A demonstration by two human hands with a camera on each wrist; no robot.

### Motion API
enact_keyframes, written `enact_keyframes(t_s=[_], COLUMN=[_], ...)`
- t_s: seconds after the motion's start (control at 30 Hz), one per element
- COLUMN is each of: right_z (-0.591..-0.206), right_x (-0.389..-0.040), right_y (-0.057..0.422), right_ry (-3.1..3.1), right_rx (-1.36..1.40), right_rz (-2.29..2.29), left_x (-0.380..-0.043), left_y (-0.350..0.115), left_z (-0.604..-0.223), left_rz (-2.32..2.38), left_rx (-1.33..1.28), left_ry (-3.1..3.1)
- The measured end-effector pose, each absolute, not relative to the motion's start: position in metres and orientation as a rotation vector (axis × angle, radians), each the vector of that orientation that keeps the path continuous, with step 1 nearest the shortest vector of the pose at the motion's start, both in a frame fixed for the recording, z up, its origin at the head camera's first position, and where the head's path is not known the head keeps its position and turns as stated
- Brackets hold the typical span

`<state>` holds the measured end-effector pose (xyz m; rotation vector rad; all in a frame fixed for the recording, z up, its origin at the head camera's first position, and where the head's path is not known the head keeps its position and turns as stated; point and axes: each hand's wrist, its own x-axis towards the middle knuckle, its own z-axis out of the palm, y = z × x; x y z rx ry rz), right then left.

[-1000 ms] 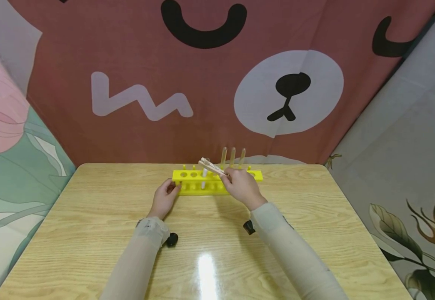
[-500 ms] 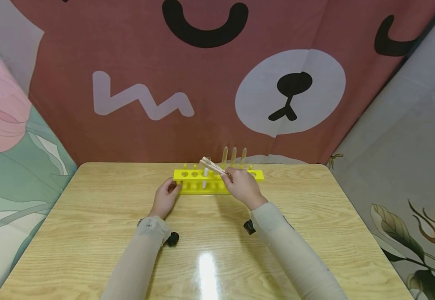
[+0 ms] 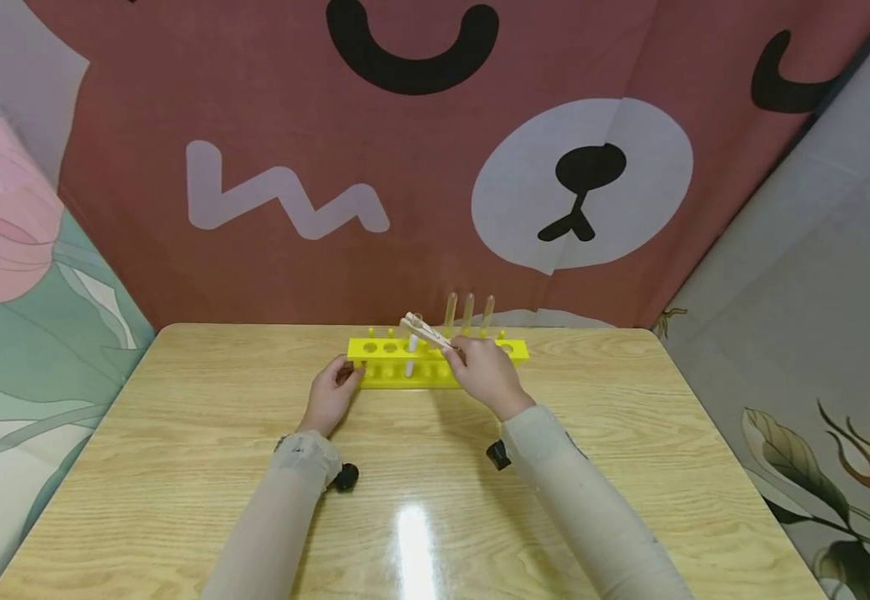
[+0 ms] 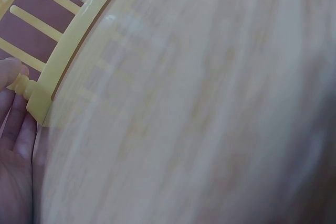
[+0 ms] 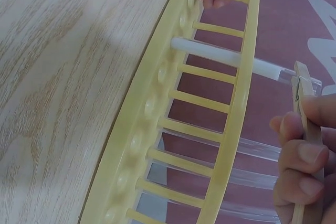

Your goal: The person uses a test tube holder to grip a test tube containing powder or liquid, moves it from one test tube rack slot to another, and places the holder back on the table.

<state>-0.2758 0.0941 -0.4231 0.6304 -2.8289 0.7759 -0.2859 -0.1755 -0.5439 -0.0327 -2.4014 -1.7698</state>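
Note:
A yellow test tube rack (image 3: 375, 356) stands near the table's back edge. My left hand (image 3: 327, 398) grips the post at its left end, and the left wrist view shows the fingers (image 4: 18, 124) around that post. In the right wrist view, a clear test tube (image 5: 210, 51) with white contents stands in one of the rack's holes, its bottom at the base. A wooden test tube clamp (image 3: 426, 330) is around this tube near its mouth. My right hand (image 3: 489, 377) holds the clamp by its handle, above the rack.
Three clear tubes (image 3: 451, 314) stand toward the rack's right rear, rounded ends up. A row of yellow pegs (image 3: 371, 333) lines the rack's back. The wood-grain table (image 3: 202, 417) meets a red patterned cloth (image 3: 285, 275) behind, with printed cloths on both sides.

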Motion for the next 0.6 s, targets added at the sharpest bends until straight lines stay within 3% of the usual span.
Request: enact_keyframes(t_s=[0.6], right_z=[-0.4205], right_x=[-0.2738], right_y=[0.0942], right_ry=[-2.818], right_rx=[0.623], right_rz=[0.819], left_x=[-0.2868], left_y=[-0.1760], left_z=[-0.5456], left_rz=[-1.777], left_rx=[-0.042], left_ry=[-2.385])
